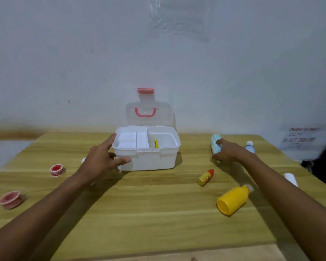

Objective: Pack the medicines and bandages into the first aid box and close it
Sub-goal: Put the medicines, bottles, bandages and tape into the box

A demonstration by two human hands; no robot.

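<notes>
The white first aid box (149, 159) stands open at the table's middle, its clear lid (148, 113) with a pink handle upright behind it. Inside lie a white tray and a small yellow item (156, 143). My left hand (102, 161) grips the box's left front corner. My right hand (226, 152) closes around a light blue bandage roll (215, 144) lying right of the box. A small yellow tube with a red cap (205, 177) and a large yellow bottle (233, 199) lie on their sides in front.
Two red tape rolls (57, 170) (9, 199) sit at the left of the wooden table (139, 213). A small white-capped bottle (250, 146) and a white tube (290, 178) lie near the right edge. A wall stands close behind the box.
</notes>
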